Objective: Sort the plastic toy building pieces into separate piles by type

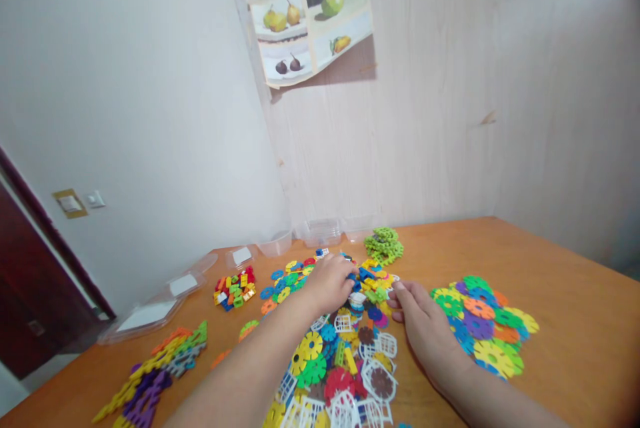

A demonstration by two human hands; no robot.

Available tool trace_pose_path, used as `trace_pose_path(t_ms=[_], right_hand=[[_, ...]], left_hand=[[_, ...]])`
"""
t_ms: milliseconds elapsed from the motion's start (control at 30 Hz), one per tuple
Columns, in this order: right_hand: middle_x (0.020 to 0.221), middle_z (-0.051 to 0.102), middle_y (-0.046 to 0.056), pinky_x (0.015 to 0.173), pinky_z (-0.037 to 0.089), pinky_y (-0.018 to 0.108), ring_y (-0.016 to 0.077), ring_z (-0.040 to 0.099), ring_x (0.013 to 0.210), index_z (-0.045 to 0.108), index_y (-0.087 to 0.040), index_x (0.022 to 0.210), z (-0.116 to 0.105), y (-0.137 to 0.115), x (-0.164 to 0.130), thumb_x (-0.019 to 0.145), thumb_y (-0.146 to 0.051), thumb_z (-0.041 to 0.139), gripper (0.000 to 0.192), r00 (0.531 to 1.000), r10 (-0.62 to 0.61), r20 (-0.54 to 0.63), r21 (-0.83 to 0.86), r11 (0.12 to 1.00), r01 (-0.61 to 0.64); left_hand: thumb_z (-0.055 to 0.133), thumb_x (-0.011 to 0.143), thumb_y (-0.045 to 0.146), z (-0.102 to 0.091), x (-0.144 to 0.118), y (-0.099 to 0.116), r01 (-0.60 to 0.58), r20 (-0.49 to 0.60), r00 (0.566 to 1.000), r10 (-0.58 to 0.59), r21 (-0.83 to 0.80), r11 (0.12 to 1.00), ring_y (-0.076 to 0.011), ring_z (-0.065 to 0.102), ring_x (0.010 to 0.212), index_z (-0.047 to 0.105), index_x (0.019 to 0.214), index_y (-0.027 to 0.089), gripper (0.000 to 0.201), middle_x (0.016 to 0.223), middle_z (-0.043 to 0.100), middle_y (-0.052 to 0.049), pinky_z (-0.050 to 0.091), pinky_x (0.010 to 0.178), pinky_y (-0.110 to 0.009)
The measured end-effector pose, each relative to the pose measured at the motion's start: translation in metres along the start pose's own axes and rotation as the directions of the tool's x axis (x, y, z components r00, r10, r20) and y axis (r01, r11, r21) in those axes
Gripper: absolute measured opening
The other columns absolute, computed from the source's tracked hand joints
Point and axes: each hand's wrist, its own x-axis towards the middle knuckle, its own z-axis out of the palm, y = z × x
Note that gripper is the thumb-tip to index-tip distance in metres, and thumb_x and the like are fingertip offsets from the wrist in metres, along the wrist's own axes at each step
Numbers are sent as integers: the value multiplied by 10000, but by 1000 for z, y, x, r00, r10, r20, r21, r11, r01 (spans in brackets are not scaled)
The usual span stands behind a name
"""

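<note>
Item: central mixed pile (350, 341) of plastic snowflake discs, on wooden table (575, 295). I note left hand (331, 285) curled into pile's far end, contents hidden, grip unclear. Right hand (425, 328) flat, loose, empty, between pile and sorted disc heap (483, 331). My advice: pick singly, don't scatter.

Fruit poster (313, 27) hanging crooked on wall. Clear tubs (323, 232) sitting at table's (575, 281) far edge, lids (155, 311) lying along left side. Green discs (384, 245) piling near tubs. Small bricks (235, 288) resting left (mixed colours). Disc heap (483, 328) spreading right. Switch (94, 199) showing beside door (30, 295).
</note>
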Motion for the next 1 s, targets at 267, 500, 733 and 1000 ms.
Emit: trace_pose_path(t_ms=[267, 500, 733, 1000], right_hand=[[890, 696, 73, 699, 541, 314, 249, 659, 896, 608, -213, 918, -1, 4, 2, 832, -580, 487, 396, 999, -16, 33, -10, 1000, 16], [903, 715, 74, 699, 539, 320, 254, 659, 896, 624, -212, 922, -2, 9, 3, 827, -561, 495, 384, 997, -59, 41, -52, 997, 61], [920, 717, 77, 730, 549, 323, 258, 664, 927, 624, -215, 916, -3, 7, 2, 813, -555, 512, 372, 999, -19, 38, -49, 999, 21], [926, 707, 67, 793, 518, 349, 258, 650, 908, 608, -215, 961, -3, 12, 5, 812, -560, 510, 389, 998, -34, 62, -121, 992, 41]], left_hand=[[603, 793, 293, 18, 20, 47, -122, 89, 990, 110, 133, 984, -269, 557, 978, 689, 896, 270, 136, 952, 652, -66, 426, 850, -416], [574, 815, 273, 14, 17, 45, -47, 28, 999, 45, 68, 997, -244, 568, 962, 670, 854, 258, 104, 935, 660, -49, 421, 837, -384], [573, 821, 309, -8, -13, -1, 165, -124, 976, -180, -121, 979, -185, 599, 890, 647, 826, 225, 112, 906, 671, -24, 431, 758, -286], [582, 829, 312, -28, -88, -127, 649, -291, 715, -636, -60, 758, -162, 616, 875, 629, 976, 223, 178, 955, 686, -11, 442, 743, -255]])
